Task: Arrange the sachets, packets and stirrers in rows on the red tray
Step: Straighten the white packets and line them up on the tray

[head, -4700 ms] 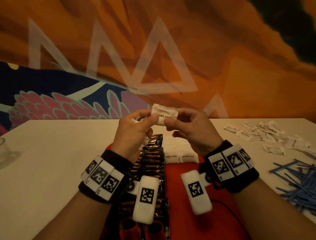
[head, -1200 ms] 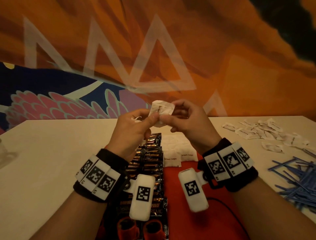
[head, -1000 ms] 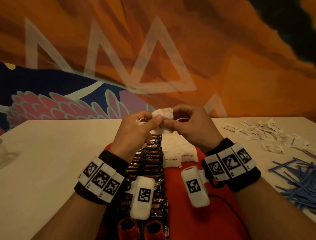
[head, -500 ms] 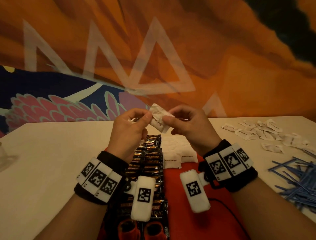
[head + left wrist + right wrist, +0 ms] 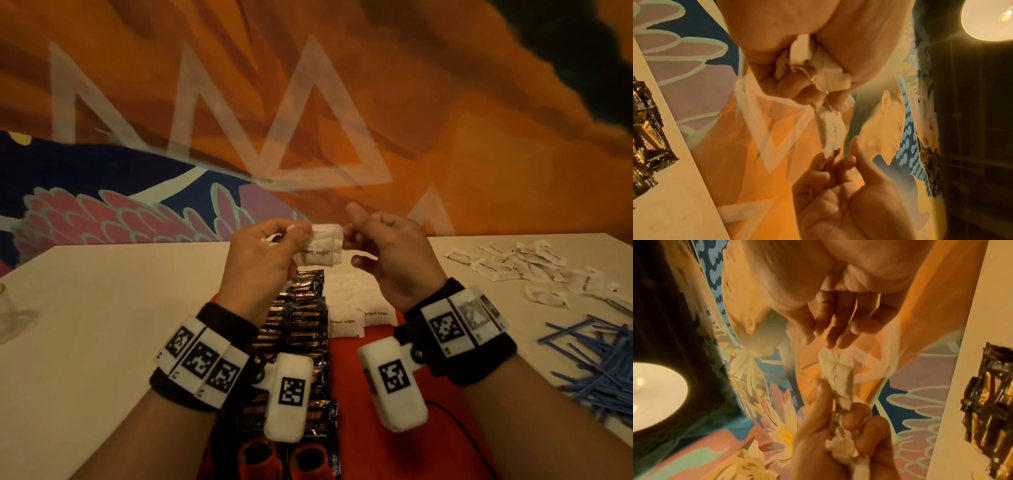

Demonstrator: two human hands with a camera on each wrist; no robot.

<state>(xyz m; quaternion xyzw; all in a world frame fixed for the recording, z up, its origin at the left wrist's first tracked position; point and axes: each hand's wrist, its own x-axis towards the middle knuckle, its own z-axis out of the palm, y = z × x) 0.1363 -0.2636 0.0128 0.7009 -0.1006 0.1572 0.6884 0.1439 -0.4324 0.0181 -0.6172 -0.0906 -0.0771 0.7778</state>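
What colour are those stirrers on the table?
Blue; the stirrers show best in the head view.

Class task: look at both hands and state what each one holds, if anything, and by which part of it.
The left hand pinches a white brown sugar sachet by its left end, with more sachets bunched in its palm. The right hand holds nothing.

Your tray point(image 5: 373, 394) sits on the desk point(image 5: 102, 325) before you, packets point(image 5: 305, 318) in its left row, sachets point(image 5: 356, 308) just right of them. Loose sachets point(image 5: 513, 263) lie far right, stirrers point(image 5: 599, 370) nearer you.
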